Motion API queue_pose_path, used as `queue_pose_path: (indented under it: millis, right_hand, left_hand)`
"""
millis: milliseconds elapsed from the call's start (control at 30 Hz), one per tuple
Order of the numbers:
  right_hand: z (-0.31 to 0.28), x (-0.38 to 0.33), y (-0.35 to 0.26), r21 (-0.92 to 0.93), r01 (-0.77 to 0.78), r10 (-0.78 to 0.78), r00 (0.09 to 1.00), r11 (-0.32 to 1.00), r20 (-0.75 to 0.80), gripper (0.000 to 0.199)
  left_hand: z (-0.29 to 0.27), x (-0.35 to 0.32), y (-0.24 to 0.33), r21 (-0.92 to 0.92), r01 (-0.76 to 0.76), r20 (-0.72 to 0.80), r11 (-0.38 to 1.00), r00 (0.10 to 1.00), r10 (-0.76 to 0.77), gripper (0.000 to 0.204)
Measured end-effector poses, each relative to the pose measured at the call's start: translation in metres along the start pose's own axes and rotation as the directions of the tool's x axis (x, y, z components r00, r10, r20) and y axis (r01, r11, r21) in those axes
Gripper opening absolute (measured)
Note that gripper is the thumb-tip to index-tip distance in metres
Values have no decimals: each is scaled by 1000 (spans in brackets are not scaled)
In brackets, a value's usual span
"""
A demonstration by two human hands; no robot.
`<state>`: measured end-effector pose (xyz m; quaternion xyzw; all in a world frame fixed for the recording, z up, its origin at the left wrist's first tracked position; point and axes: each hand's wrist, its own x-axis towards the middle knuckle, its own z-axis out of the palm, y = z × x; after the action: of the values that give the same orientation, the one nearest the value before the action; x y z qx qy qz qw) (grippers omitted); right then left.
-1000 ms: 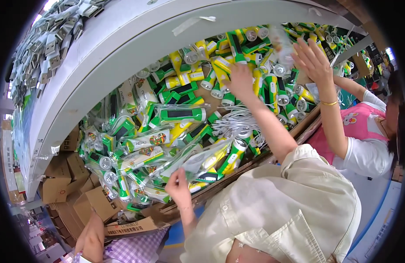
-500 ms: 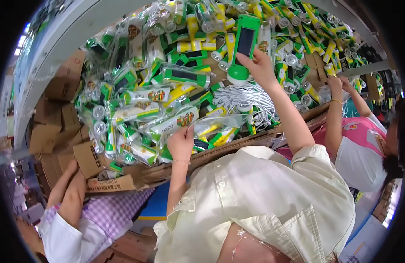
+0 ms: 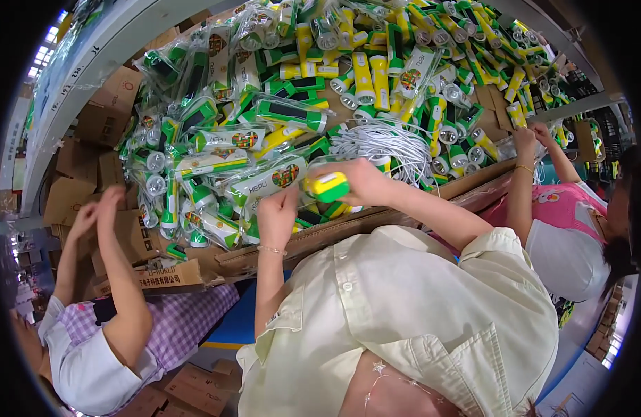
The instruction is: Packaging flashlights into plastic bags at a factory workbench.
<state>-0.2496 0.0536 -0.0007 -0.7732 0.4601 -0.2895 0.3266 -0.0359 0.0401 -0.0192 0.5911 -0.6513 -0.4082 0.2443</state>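
Observation:
My right hand (image 3: 360,182) is wrapped round a green and yellow flashlight (image 3: 329,187), held low with one end pointing left, close to my left hand. My left hand (image 3: 277,214) has its fingertips pinched together on a clear plastic bag, mostly hidden behind the fingers and the flashlight. Just beyond my left hand lies a bagged flashlight (image 3: 268,182) with a white printed side. A bundle of white cables (image 3: 383,147) rests on the heap past my right hand.
Flashlights (image 3: 365,78), bagged and loose, fill the wide cardboard-edged bin (image 3: 313,244). Folded cardboard (image 3: 105,104) stands at the left. A co-worker's raised hands (image 3: 102,208) are at the left; another's hands (image 3: 532,137) work at the right. A pale metal frame (image 3: 77,73) arches overhead.
My right hand has brought the flashlight down and toward me, from above the heap to beside my left hand. The left co-worker's hands have risen off the cardboard.

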Motion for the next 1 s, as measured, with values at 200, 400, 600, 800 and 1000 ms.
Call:
queue_pose_path:
  millis: [200,400,600,800,1000]
  right_hand:
    - [19,11,5,-413,177,-169,984,893,56,47]
    - [27,10,-13,-729,201,-43,972,655,230,37]
    - [32,25,-17,-873,186,205,930,451,304,36]
    - [60,27,-1,-973,209,365,902,100,232,27]
    - [-63,59,30,-596,-226,295,955,771,20,21]
  left_hand:
    - [-4,-2,-11,-115,-4,63,993,998,11,25]
    - [-16,2,-7,38,-58,-131,998,989,63,24]
    - [-13,-8,2,426,-269,-125,864,928,351,26]
    - [3,-14,27,-132,39,76,990,997,-29,23]
    - [-7,-4,-6,126,155,-11,980,988,-155,24]
